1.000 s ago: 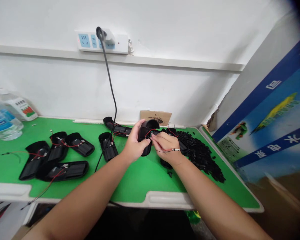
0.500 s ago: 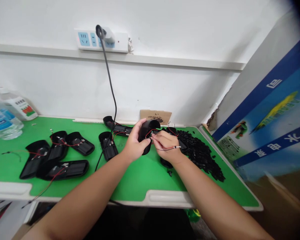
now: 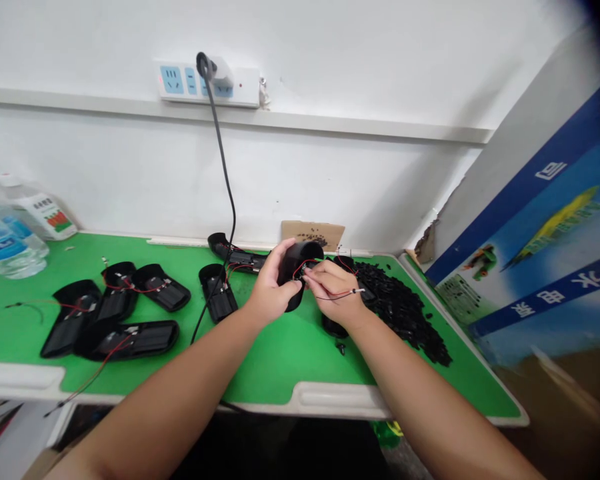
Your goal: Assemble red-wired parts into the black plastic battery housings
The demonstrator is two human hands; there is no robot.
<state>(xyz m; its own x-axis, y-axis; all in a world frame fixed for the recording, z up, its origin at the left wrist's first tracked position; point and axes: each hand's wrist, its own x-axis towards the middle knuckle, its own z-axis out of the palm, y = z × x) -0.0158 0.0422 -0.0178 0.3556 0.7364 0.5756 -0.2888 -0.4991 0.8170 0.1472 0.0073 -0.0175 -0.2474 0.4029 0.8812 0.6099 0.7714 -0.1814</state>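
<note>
My left hand [image 3: 274, 283] is closed round a curved black plastic housing [image 3: 306, 253], holding it tilted above the table. At the housing's inner side, the fingers of my right hand [image 3: 333, 290] pinch a small wired part [image 3: 304, 268], mostly hidden by the fingertips. A red wire loops over it inside the housing. Thin red and black leads pass across my right hand to a small white connector [image 3: 359, 291] hanging free. Under and behind my right hand lies another black housing [image 3: 334, 325], partly covered.
Several wired black housings [image 3: 127, 340] lie at left; another [image 3: 217, 293] is near centre. A heap of small black parts [image 3: 405, 307] spreads at right. A black cable [image 3: 225, 167] drops from the power strip [image 3: 250, 87]. Bottles [image 3: 10, 243] stand left, a large box [image 3: 540, 200] right.
Both hands keep their hold on the housing and the small part, with only slight finger motion. The whole view has shifted a little.
</note>
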